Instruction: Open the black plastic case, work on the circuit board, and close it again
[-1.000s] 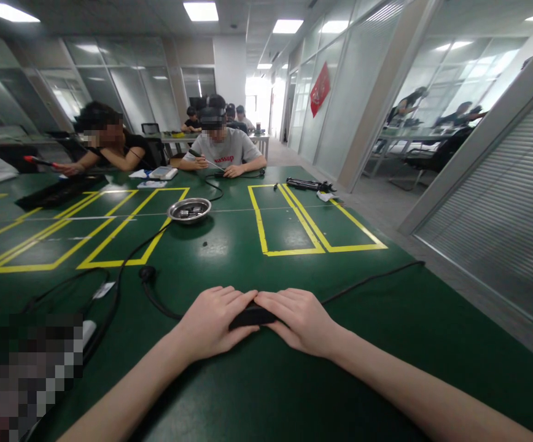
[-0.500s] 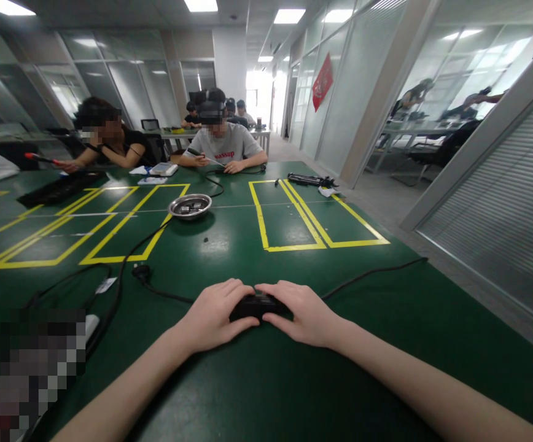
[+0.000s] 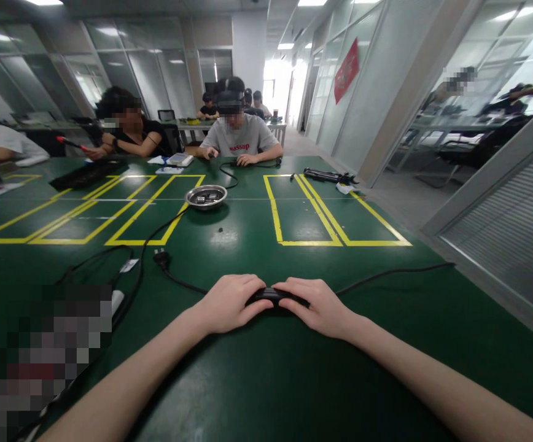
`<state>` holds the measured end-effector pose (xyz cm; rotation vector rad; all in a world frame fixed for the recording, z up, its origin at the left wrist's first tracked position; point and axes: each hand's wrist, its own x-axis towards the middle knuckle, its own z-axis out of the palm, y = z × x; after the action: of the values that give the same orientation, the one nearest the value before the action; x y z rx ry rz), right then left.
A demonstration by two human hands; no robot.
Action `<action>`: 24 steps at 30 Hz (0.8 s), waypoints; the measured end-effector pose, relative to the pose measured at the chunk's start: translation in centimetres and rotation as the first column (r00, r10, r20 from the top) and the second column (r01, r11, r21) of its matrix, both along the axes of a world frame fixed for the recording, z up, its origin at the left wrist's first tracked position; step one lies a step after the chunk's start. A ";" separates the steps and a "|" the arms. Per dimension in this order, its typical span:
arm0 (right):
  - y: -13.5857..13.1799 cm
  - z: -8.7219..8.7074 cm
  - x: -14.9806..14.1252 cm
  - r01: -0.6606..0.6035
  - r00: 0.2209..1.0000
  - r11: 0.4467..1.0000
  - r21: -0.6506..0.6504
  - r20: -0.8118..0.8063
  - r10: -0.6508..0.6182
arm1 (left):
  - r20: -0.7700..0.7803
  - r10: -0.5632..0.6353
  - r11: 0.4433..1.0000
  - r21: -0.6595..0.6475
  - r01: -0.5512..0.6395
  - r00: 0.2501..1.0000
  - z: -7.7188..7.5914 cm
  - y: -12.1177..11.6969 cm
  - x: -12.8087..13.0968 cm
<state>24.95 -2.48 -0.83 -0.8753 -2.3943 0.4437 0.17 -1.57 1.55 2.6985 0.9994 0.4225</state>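
Observation:
A black power adapter [image 3: 273, 297] is held low over the green table [image 3: 266, 380], in the middle of the head view. My left hand [image 3: 236, 301] grips its left end, and my right hand [image 3: 316, 306] grips its right end. Thumbs lie on the near side, fingers over the top and far side, so both ends are hidden. From the left a black cord leads to a two-pin plug [image 3: 161, 258] on the table. Another black cable [image 3: 395, 270] runs out past my right hand towards the table's right edge.
A metal bowl [image 3: 206, 196] holds small metal parts. Yellow tape [image 3: 310, 244] outlines areas on the table. A folded black tripod [image 3: 330, 176] lies at the far right. A blurred-out object [image 3: 54, 356] is at near left. Across the table, co-workers sit, one in a grey shirt [image 3: 243, 138].
My view has shifted, so the table's things appear farther right. Both hands keep their hold on the adapter. The co-worker opposite has lowered one hand.

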 end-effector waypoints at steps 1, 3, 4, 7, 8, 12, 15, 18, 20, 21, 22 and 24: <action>0.0 0.0 0.0 -0.003 1.000 1.000 0.012 -0.011 0.003 | -0.008 0.001 1.000 -0.017 -0.001 1.000 0.1 0.0 0.1; 0.0 0.0 0.1 -0.001 1.000 0.999 0.045 -0.013 0.001 | -0.041 0.026 0.999 -0.030 -0.027 0.999 0.3 0.0 0.2; 0.0 0.0 0.1 0.003 1.000 0.998 0.057 -0.005 -0.003 | -0.057 0.040 0.999 -0.029 -0.042 0.998 0.3 0.0 0.3; 0.2 0.1 0.2 0.009 1.000 0.999 0.047 0.017 -0.010 | -0.076 0.051 0.997 -0.048 -0.055 0.996 0.2 0.1 0.5; 0.3 0.1 0.2 0.009 1.000 0.999 0.034 0.018 -0.010 | -0.079 0.045 0.998 -0.051 -0.049 0.996 0.1 0.1 0.5; 0.1 0.0 0.1 0.027 1.000 0.999 0.025 0.014 -0.027 | -0.061 0.015 0.998 -0.055 -0.019 0.998 -0.1 0.2 0.5; -0.2 0.0 0.0 0.035 0.999 0.998 0.044 0.012 -0.036 | -0.040 0.020 0.998 -0.056 -0.022 0.999 -0.2 0.2 0.3; -0.3 0.2 -0.2 0.020 1.000 0.999 0.030 0.022 -0.020 | -0.005 0.012 0.998 -0.065 -0.012 1.000 -0.1 0.3 0.0; -0.3 0.2 -0.2 0.025 0.999 1.000 0.013 0.035 -0.026 | 0.005 -0.016 0.996 -0.088 0.016 1.000 0.0 0.4 -0.2; -0.3 0.3 -0.3 0.032 0.999 0.999 0.010 0.041 -0.032 | 0.003 -0.036 0.994 -0.105 0.036 0.999 0.0 0.4 -0.3; -0.3 0.2 -0.3 0.036 0.998 0.999 0.014 0.051 -0.037 | 0.004 -0.031 0.993 -0.110 0.032 0.999 0.0 0.4 -0.4; -0.4 0.2 -0.4 0.025 0.996 0.999 0.043 0.085 -0.028 | 0.014 -0.006 0.994 -0.109 0.008 1.000 0.0 0.4 -0.5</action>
<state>24.52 -2.83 -0.58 -0.9238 -2.4576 0.3511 -0.37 -1.20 1.55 2.5978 0.9795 0.3729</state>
